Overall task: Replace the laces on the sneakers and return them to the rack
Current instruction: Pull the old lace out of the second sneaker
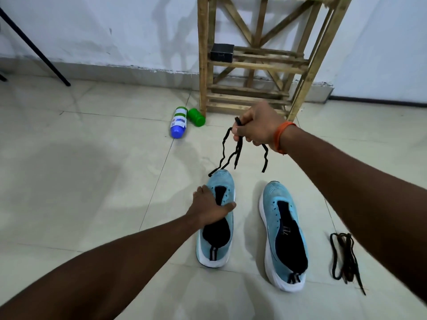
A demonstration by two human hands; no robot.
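Left sneaker (pixel 223 183) | on floor (pixel 92 158), 6 o'clock from rack (pixel 254 65), unlaced | left hand (pixel 208 209) gripped its throat, likely steadying it | right hand (pixel 256 125) clenched round black lace (pixel 239 148), likely ready to thread

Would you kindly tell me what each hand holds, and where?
The right hand grips a black lace, bunched, its ends dangling. The left hand holds the left sneaker at its tongue opening.

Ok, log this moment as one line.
left hand: grips held sneaker | right hand: holds black lace dangling over its toe | other sneaker: unlaced, untouched | lace bundle: lying beside it | rack: behind
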